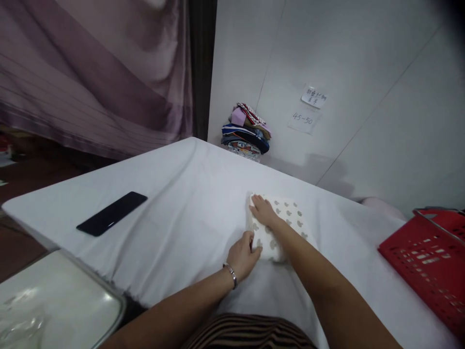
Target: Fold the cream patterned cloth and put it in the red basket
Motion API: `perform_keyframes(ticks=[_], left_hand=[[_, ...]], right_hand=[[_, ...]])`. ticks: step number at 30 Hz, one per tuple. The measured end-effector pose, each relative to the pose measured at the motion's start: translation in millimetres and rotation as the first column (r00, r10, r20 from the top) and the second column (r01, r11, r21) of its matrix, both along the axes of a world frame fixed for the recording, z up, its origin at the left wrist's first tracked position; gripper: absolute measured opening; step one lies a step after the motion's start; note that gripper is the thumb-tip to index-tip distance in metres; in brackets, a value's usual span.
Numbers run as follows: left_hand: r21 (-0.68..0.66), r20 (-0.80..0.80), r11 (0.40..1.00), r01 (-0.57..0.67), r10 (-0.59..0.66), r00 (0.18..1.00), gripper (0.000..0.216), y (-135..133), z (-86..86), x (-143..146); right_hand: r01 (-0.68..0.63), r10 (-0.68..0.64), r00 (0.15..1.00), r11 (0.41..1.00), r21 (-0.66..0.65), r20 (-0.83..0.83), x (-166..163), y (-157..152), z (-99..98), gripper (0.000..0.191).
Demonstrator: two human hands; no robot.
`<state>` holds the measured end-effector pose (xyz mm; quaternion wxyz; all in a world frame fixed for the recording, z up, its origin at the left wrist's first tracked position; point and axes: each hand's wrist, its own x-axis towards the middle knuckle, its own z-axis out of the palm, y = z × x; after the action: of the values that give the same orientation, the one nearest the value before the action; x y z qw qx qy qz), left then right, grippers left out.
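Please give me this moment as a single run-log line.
left hand: on near edge of folded patterned cloth | right hand: flat on cloth | nearby: black phone, red basket, white table

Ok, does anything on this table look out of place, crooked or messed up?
Nothing is spilled or damaged. The white tablecloth is rumpled, with long creases running across it. The phone lies askew near the far left edge. Both the left hand and right hand rest on the neatly folded patterned cloth.
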<state>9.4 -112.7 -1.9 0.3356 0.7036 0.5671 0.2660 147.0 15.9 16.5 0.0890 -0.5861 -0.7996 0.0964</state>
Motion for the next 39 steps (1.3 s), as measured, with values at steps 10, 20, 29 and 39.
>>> perform_keyframes(ticks=[10,20,29,39], left_hand=[[0.057,-0.123,0.995,0.078,-0.071,0.99,0.015,7.8,-5.5,-1.0],[0.048,-0.123,0.995,0.09,-0.084,0.989,0.012,8.8,-3.0,-0.7],[0.096,-0.05,0.993,0.066,-0.062,0.997,0.029,39.9,22.4,-17.2],[0.226,-0.437,0.956,0.184,-0.07,0.897,0.05,129.3,25.4,45.1]], right_hand=[[-0.02,0.021,0.999,0.999,-0.038,0.027,-1.5,9.1,-16.2,0.056],[-0.014,0.012,0.999,0.998,-0.059,-0.043,-7.9,10.4,-8.9,0.06],[-0.033,0.007,0.979,0.991,-0.127,-0.202,21.9,7.0,17.7,0.064],[0.228,-0.223,0.97,0.973,-0.046,0.095,97.9,13.9,-1.2,0.063]])
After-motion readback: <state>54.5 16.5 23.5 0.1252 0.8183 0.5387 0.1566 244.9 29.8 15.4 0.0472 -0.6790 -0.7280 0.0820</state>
